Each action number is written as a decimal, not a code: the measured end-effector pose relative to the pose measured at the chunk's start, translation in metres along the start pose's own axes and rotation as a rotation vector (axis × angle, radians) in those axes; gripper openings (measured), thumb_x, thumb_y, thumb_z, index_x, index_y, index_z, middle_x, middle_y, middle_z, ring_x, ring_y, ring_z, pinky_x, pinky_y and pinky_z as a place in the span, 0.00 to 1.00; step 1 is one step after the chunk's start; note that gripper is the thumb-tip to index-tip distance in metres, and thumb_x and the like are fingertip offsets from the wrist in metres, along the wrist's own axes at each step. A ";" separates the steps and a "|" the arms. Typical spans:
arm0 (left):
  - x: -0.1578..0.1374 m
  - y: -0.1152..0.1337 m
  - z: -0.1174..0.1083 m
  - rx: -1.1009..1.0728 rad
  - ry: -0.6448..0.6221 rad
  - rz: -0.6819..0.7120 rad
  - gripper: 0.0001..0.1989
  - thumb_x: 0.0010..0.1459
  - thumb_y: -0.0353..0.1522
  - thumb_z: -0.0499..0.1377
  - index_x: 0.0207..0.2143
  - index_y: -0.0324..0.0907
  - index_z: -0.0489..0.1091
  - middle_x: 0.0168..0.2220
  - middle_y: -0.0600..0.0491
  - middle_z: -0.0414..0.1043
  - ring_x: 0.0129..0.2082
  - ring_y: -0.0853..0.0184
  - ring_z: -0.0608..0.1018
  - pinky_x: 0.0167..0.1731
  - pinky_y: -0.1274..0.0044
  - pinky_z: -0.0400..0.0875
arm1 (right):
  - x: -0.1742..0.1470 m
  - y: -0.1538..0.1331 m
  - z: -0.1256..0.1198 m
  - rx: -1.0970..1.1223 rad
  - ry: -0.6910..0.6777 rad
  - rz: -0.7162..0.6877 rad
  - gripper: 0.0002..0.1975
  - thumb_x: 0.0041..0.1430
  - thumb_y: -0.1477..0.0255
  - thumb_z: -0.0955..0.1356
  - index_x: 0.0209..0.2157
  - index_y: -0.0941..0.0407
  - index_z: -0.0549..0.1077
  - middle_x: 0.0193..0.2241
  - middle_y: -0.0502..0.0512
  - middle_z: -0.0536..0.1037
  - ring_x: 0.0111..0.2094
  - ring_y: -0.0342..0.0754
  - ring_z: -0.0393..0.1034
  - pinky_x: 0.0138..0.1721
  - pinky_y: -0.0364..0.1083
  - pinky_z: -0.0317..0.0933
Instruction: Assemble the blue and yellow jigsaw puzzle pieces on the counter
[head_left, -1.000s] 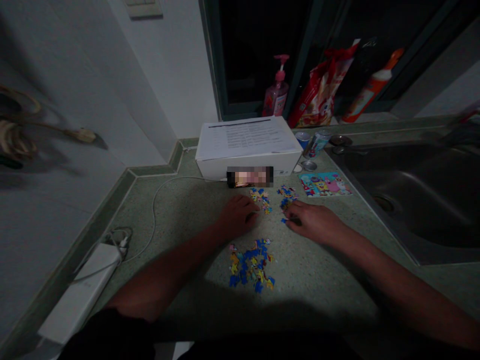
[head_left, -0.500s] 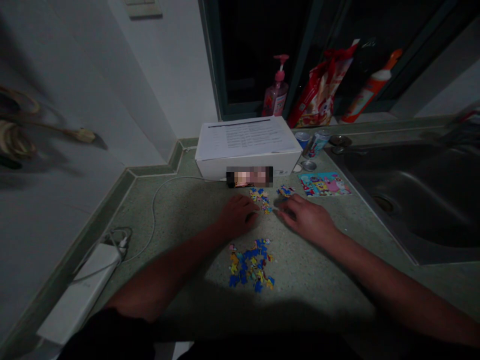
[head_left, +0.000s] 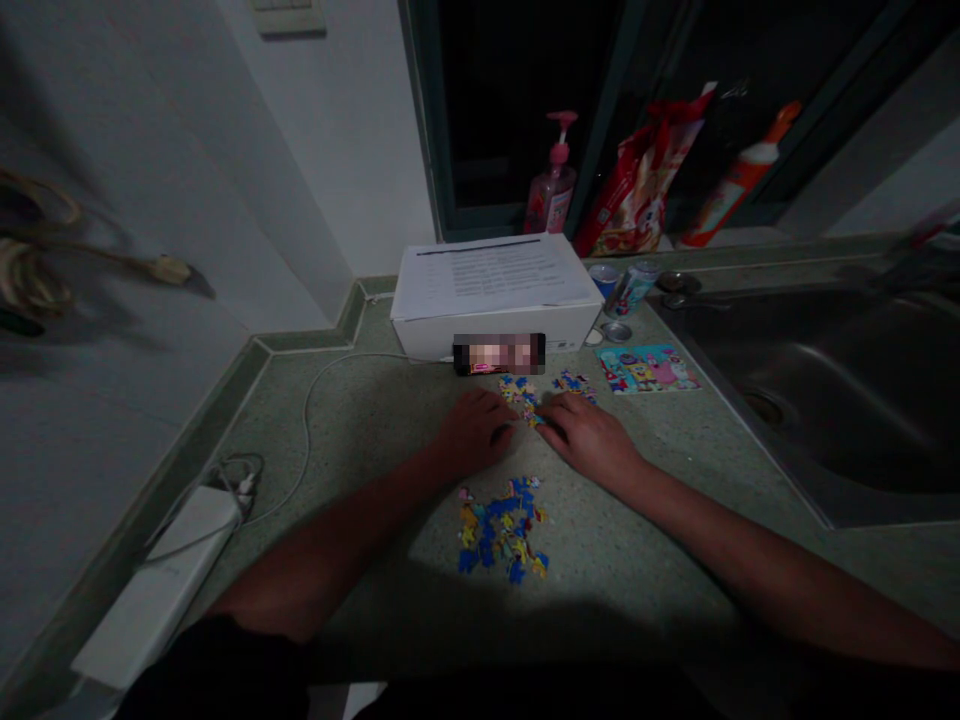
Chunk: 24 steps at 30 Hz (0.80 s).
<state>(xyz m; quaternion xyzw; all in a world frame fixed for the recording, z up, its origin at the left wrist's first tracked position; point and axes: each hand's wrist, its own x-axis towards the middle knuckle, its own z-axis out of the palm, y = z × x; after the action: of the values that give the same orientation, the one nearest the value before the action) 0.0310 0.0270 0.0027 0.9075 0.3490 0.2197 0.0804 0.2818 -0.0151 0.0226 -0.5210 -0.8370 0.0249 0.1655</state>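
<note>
A small joined group of jigsaw puzzle pieces (head_left: 516, 388) lies on the counter between my hands. My left hand (head_left: 474, 430) rests at its left side, fingers curved and the tips against the pieces' edge. From the right, my right hand (head_left: 589, 435) has its thumb and fingers closed on a puzzle piece (head_left: 531, 416) at the group's lower end; the fingertips partly hide it. Just behind the right hand lies another cluster of puzzle pieces (head_left: 574, 384). Nearer to me is a loose heap of blue and yellow puzzle pieces (head_left: 501, 530).
A phone (head_left: 499, 354) leans on a white box (head_left: 495, 290), its cable running left to a white power strip (head_left: 157, 590). To the right are a colourful picture card (head_left: 649, 369), cans (head_left: 634, 288) and a metal sink (head_left: 810, 500). Bottles stand along the windowsill.
My right hand has moved left, bringing its fingertips to the joined pieces, and the cluster behind it shows more. My left hand has stayed in place.
</note>
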 end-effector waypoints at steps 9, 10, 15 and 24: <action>0.000 0.001 -0.002 -0.014 -0.004 0.010 0.09 0.70 0.30 0.62 0.49 0.47 0.80 0.49 0.48 0.82 0.52 0.56 0.80 0.60 0.60 0.76 | 0.001 0.000 -0.006 0.066 -0.008 0.041 0.09 0.72 0.72 0.68 0.45 0.52 0.82 0.47 0.64 0.84 0.49 0.61 0.81 0.50 0.58 0.75; 0.000 0.001 -0.001 -0.014 -0.004 0.011 0.09 0.70 0.30 0.62 0.49 0.47 0.80 0.49 0.48 0.82 0.52 0.56 0.80 0.60 0.60 0.76 | 0.001 0.000 -0.006 0.066 -0.011 0.043 0.09 0.72 0.72 0.67 0.44 0.52 0.81 0.46 0.63 0.83 0.48 0.61 0.81 0.49 0.58 0.75; 0.000 0.001 -0.002 0.001 -0.021 0.007 0.08 0.70 0.30 0.63 0.50 0.46 0.79 0.48 0.50 0.82 0.52 0.58 0.79 0.59 0.61 0.76 | 0.002 -0.001 -0.007 0.040 -0.047 0.066 0.07 0.71 0.73 0.69 0.45 0.53 0.80 0.46 0.62 0.82 0.48 0.59 0.80 0.49 0.55 0.75; 0.000 -0.001 -0.001 0.016 -0.010 0.017 0.09 0.70 0.30 0.64 0.50 0.45 0.79 0.48 0.50 0.82 0.53 0.58 0.80 0.59 0.61 0.77 | 0.001 0.001 -0.003 0.036 -0.055 0.038 0.06 0.72 0.72 0.69 0.46 0.53 0.79 0.48 0.61 0.82 0.49 0.56 0.80 0.49 0.53 0.74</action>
<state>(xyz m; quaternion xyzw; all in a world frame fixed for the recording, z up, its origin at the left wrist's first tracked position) 0.0300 0.0273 0.0029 0.9120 0.3427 0.2131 0.0732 0.2833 -0.0141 0.0259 -0.5328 -0.8306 0.0576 0.1513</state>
